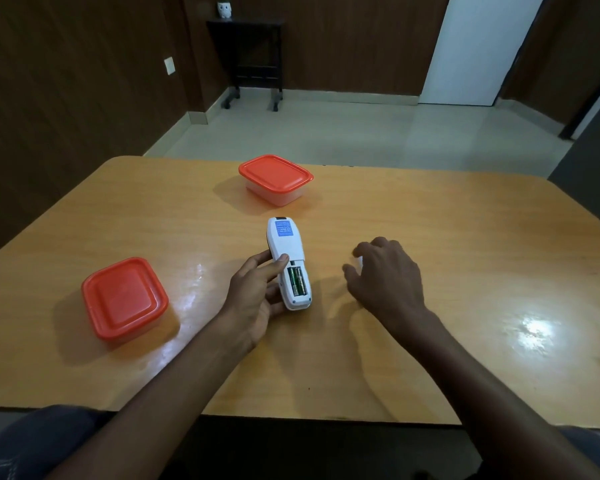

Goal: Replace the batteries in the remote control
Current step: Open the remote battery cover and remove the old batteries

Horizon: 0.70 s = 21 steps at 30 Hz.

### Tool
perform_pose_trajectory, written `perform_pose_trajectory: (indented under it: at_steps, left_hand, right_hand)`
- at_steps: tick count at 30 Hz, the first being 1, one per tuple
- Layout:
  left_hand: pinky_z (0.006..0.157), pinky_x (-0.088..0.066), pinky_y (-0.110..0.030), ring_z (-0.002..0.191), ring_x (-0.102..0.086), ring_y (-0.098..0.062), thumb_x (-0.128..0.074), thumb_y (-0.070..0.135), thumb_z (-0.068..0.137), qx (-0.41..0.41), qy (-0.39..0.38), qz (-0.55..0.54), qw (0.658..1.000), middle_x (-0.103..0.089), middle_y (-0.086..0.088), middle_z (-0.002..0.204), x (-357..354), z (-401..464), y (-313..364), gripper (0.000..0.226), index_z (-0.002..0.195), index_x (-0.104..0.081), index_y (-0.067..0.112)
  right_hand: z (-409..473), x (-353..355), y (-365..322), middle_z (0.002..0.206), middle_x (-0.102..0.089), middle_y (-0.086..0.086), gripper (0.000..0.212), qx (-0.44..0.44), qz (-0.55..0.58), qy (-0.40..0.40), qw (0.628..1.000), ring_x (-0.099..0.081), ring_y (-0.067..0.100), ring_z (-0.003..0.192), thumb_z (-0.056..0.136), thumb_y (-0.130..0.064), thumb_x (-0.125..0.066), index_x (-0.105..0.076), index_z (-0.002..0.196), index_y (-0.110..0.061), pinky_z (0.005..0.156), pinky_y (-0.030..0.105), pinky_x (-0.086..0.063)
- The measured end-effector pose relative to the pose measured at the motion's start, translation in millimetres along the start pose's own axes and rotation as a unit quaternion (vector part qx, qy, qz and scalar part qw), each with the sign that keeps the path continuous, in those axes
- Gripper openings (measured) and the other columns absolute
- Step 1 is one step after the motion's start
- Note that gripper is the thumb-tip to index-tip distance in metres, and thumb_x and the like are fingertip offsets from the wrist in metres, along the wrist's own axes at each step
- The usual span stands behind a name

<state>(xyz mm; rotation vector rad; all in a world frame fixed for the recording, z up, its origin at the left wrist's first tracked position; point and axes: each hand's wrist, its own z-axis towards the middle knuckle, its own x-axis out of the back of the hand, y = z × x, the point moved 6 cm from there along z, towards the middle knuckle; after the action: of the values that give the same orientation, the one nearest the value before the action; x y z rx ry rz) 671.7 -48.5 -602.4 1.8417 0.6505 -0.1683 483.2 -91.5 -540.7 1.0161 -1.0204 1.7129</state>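
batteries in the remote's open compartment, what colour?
Green, with lighter markings, in the white remote held by the left hand. Batteries show in the head view.

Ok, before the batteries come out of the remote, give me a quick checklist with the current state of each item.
1. Remote held steady by left hand: ok.
2. Battery compartment open: ok.
3. Green batteries exposed, two seated: ok.
4. Right hand free to pull them: cannot tell; something white shows under its fingers.
5. Cover set aside: cannot tell.
6. Fresh batteries ready: cannot tell; both red-lidded containers are closed.
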Motion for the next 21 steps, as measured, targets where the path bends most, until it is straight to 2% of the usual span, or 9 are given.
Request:
perform_pose_trajectory:
  at_steps: [3,5,8,11,18,21]
  left_hand:
    - [0.077,-0.061,-0.055,0.097,-0.073,-0.030,-0.068,0.014,0.092,-0.008,-0.009,0.015,1.000,-0.074,-0.012,0.113,-3,-2,2,0.039,0.129,-0.058,0.021]
    - [0.073,-0.062,-0.051,0.100,-0.072,-0.031,-0.068,0.015,0.092,-0.015,-0.018,0.026,0.999,-0.071,-0.012,0.119,-4,-4,3,0.042,0.132,-0.056,0.024]
    - [0.070,-0.062,-0.048,0.098,-0.074,-0.030,-0.069,0.015,0.092,-0.030,-0.020,0.025,0.999,-0.073,-0.011,0.117,-4,-5,4,0.042,0.131,-0.058,0.024]
    - [0.070,-0.062,-0.048,0.095,-0.075,-0.030,-0.071,0.015,0.090,-0.040,-0.018,0.026,0.999,-0.076,-0.011,0.111,-4,-6,4,0.041,0.129,-0.060,0.023]
    - [0.079,-0.061,-0.057,0.101,-0.073,-0.030,-0.071,0.015,0.090,-0.048,-0.023,0.043,0.998,-0.075,-0.008,0.113,-6,-8,5,0.035,0.124,-0.061,0.022]
    - [0.080,-0.060,-0.060,0.102,-0.073,-0.030,-0.072,0.016,0.089,-0.044,-0.026,0.047,0.998,-0.075,-0.009,0.113,-6,-8,5,0.035,0.122,-0.063,0.021]
  right_hand:
    - [-11,1,-29,0.111,-0.065,-0.006,0.034,0.082,0.186,-0.060,0.977,-0.063,0.007,0.090,0.088,-0.039,-0.072,-0.069,0.118,-0.023,0.073,0.023,-0.048]
    - [-19,0,-44,0.114,-0.058,-0.007,0.039,0.131,0.234,-0.101,0.958,-0.061,0.006,0.090,0.086,-0.040,-0.073,-0.065,0.121,-0.026,0.072,0.024,-0.049]
    - [-26,-4,-53,0.120,-0.047,-0.006,0.051,0.168,0.194,-0.128,0.958,-0.056,0.011,0.096,0.080,-0.047,-0.076,-0.056,0.123,-0.030,0.071,0.031,-0.056]
    - [-23,-6,-51,0.122,-0.043,-0.006,0.060,0.164,0.173,-0.139,0.961,-0.054,0.011,0.095,0.076,-0.045,-0.080,-0.050,0.125,-0.029,0.070,0.031,-0.057]
    - [-22,-6,-47,0.120,-0.046,-0.005,0.060,0.162,0.162,-0.145,0.962,-0.054,0.009,0.090,0.078,-0.047,-0.081,-0.047,0.125,-0.031,0.064,0.025,-0.055]
    - [-23,-6,-47,0.118,-0.045,-0.004,0.060,0.167,0.168,-0.142,0.961,-0.053,0.008,0.087,0.076,-0.043,-0.083,-0.048,0.123,-0.029,0.065,0.030,-0.057]
